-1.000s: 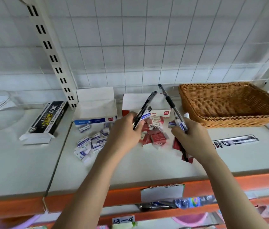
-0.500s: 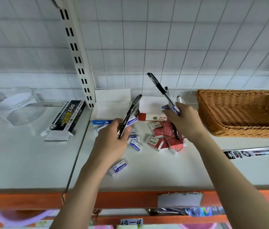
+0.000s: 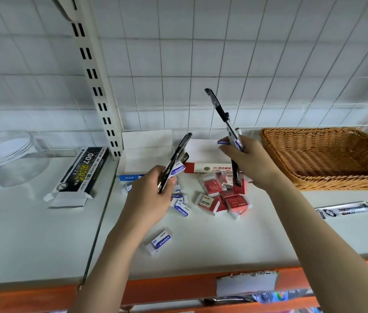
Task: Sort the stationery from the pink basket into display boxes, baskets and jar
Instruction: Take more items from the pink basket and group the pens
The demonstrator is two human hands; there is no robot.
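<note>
Black pens [image 3: 174, 162] and a blue eraser [image 3: 176, 171] are being gripped by the left hand [image 3: 153, 195] above the shelf [image 3: 235, 233]. Another black pen [image 3: 220, 110], with what is possibly a marker, is being held upright by the right hand [image 3: 249, 162], near the wicker basket [image 3: 327, 158] at the shelf's back right corner.

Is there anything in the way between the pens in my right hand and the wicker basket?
Nothing visible. The right hand holds its pens just left of the wicker basket, whose open top faces up.
</note>
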